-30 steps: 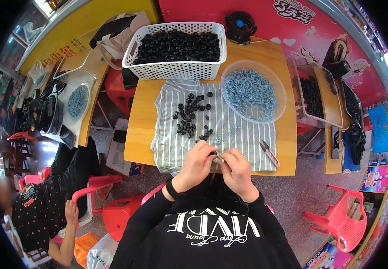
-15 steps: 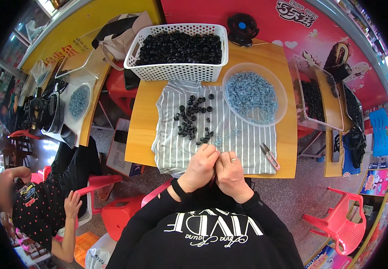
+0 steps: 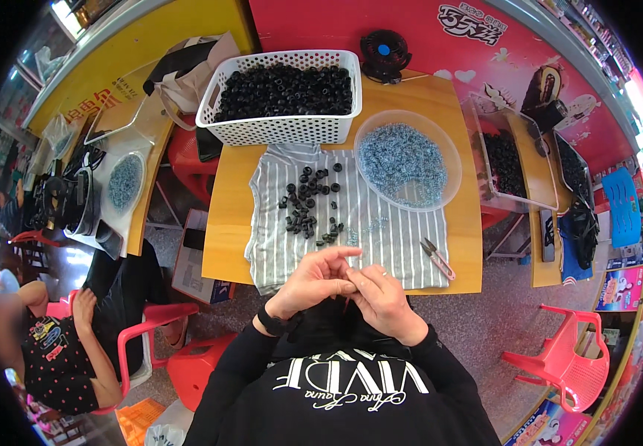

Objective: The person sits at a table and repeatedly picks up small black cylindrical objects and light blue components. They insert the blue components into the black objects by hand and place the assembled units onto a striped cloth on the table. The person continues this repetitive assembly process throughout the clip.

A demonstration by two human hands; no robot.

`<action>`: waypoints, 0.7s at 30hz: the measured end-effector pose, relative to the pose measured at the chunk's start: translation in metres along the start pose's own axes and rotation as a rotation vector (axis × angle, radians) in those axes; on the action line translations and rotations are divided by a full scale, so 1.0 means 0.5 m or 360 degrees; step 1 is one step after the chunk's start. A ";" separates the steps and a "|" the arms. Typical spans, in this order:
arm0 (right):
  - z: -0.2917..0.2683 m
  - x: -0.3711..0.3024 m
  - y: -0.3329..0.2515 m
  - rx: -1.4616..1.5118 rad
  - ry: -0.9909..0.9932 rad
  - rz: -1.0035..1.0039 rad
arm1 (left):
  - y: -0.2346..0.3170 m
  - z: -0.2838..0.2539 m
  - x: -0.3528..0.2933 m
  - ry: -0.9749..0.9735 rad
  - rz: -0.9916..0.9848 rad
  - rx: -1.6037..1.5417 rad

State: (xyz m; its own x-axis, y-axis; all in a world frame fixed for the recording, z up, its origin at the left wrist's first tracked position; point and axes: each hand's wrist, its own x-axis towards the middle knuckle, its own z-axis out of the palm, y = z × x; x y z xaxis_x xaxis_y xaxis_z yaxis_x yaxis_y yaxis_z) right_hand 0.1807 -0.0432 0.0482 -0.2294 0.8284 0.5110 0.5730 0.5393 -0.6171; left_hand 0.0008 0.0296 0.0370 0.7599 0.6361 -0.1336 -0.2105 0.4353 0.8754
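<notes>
My left hand (image 3: 312,282) and my right hand (image 3: 385,301) meet just off the near edge of a grey-and-white striped cloth (image 3: 411,260). The left index finger points across above the others, while its thumb presses in at the right fingertips. The right thumb and fingers are pinched together. Whatever small piece sits between the fingertips is hidden or too small to name. Just beyond the hands lie a cluster of small black ring-shaped parts (image 3: 303,221) and a few loose pale blue bits (image 3: 375,225). Pink-handled thread snips (image 3: 439,262) rest on the cloth at the right.
A white perforated basket (image 3: 280,134) full of black parts stands at the back of the table (image 3: 225,245). Beside it are a round clear tub (image 3: 451,167) of blue bits and a black fan (image 3: 385,56). A person (image 3: 61,349) sits at left; a red chair (image 3: 570,360) stands at right.
My left index finger has lifted and straightened out of its pinch. Both hands have turned and come slightly nearer to me. The seated person's arm has moved, and the view has shifted a little.
</notes>
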 end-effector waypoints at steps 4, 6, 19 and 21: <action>-0.029 -0.009 -0.017 -0.0037 -0.0232 -0.0025 | -0.019 0.005 -0.016 -0.0105 -0.0122 -0.0005; -0.031 -0.023 -0.019 -0.0071 -0.0279 -0.0011 | -0.035 0.010 -0.022 -0.0135 -0.0179 -0.0014; -0.456 0.110 0.208 -0.1015 0.0558 0.0629 | -0.011 -0.040 -0.049 0.0629 0.0146 0.0249; -0.449 0.132 0.222 -0.1325 0.0652 0.0346 | -0.019 -0.045 -0.052 0.0699 0.0129 0.0213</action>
State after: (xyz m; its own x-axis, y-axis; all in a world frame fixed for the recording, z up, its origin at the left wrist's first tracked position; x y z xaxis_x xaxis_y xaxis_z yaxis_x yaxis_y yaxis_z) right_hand 0.4059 0.0374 0.1480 0.1514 0.6951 0.7027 0.9831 -0.0322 -0.1800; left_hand -0.0308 0.0233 0.0215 0.4059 0.8868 -0.2211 -0.1552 0.3053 0.9395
